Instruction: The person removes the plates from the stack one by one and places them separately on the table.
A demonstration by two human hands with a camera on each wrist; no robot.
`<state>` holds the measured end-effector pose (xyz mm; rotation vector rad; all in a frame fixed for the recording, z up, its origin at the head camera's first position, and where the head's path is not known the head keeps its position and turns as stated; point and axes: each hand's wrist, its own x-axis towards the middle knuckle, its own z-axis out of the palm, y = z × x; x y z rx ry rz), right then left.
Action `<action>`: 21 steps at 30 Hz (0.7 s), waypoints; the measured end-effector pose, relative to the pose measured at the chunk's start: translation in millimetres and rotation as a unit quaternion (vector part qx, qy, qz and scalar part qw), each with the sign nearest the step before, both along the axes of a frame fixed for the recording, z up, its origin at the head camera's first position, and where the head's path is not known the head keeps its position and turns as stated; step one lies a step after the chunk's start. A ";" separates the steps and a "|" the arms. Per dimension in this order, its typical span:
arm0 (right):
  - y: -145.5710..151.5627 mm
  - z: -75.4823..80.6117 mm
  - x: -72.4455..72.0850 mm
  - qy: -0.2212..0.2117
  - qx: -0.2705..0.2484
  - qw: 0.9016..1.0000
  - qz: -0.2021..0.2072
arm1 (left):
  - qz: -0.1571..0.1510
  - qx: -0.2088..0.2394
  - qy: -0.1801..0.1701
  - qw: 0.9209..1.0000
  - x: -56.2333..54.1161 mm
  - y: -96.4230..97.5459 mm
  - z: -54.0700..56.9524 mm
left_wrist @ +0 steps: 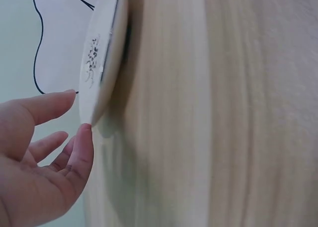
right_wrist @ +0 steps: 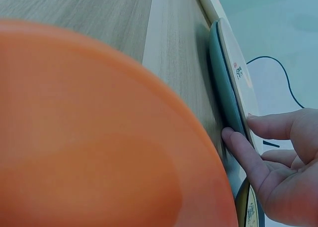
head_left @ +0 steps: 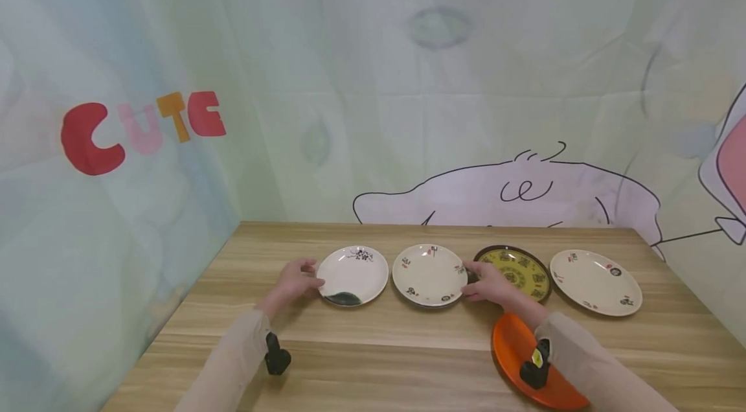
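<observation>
In the head view my left hand (head_left: 297, 279) is at the left edge of a white plate (head_left: 352, 269) with a dark floral print and a green patch. The left wrist view shows one fingertip (left_wrist: 85, 130) right at that plate's rim, the other fingers spread. My right hand (head_left: 492, 284) pinches the right rim of a cream plate (head_left: 430, 274) with small printed motifs. One digit lies on its pale top, another against its teal outer side (right_wrist: 223, 83). A yellow-green patterned plate (head_left: 527, 274) with a dark rim is partly behind this hand.
A cream oval plate (head_left: 597, 282) lies at the right end of the row. Nearer, under the right forearm, is an orange plate (head_left: 509, 354), partly hidden by the sleeve. The wooden table (head_left: 373, 366) meets a printed backdrop (head_left: 326, 140) at its far edge.
</observation>
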<state>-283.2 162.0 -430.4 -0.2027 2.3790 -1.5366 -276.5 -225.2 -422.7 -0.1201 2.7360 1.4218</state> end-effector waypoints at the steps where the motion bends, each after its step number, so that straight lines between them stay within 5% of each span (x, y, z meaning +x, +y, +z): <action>1: 0.2 -0.1 -0.1 0.000 0.001 1.000 0.001 | -0.002 -0.003 -0.001 1.000 -0.8 0.9 2.8; 12: 0.2 -0.6 -0.3 0.001 0.003 1.000 -0.001 | -0.032 -0.005 0.006 0.999 -11.2 38.6 21.8; 21: -0.5 -1.3 -1.4 -0.002 0.000 1.000 -0.006 | -0.075 0.030 0.009 0.997 -16.0 83.2 16.9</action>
